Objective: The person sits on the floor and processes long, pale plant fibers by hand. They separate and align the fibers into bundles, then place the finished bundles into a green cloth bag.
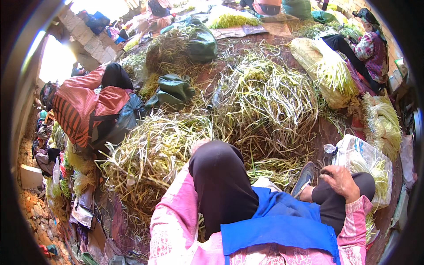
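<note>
My right hand point(341, 182) is over my bent right knee, its fingers loosely curled, and I see nothing held in it. Just beyond it stands a white block-shaped package point(357, 149) with a bundle of pale chive-like stalks point(379, 175) lying against it. Most of my left hand point(200, 144) is hidden behind my raised left knee; the visible part touches or is close to a heap of tangled yellow-green leaves point(155, 152). A larger heap of the same long leaves point(265, 99) lies ahead of my knees. A blue cloth point(281, 232) covers my lap.
A person in a striped pink top point(89, 99) bends over at the left. Another person point(371, 56) sits at the far right, near a stuffed pale sack point(321, 73) topped with trimmed stalks. Green sacks point(172, 91) lie farther off. Trimmed bundles point(381, 122) line the right edge.
</note>
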### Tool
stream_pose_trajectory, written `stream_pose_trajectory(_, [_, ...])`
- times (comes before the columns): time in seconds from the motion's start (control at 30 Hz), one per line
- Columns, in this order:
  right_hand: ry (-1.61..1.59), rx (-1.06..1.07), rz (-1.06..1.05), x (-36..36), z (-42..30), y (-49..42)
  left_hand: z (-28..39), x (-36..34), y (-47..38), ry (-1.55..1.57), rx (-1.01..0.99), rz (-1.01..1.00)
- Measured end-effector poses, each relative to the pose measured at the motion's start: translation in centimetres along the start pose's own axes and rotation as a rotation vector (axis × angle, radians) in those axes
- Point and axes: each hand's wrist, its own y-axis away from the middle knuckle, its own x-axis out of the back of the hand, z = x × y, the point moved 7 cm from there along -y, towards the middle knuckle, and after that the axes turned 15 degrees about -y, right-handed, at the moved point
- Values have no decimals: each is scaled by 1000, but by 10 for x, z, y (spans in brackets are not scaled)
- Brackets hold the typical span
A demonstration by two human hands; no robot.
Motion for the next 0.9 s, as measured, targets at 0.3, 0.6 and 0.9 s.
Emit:
stream_pose_trajectory(0.3, [65,-15,-100,-11,-31,-62,16,-58,-96,-85,131,68])
stream_pose_trajectory(0.6, [32,38,-146,-21,-50,-88,-157,17,-75,428,362,377])
stream_pose_trajectory(0.9, [17,102,-165,-37,-53,-99,-331,63,218,630,778,715])
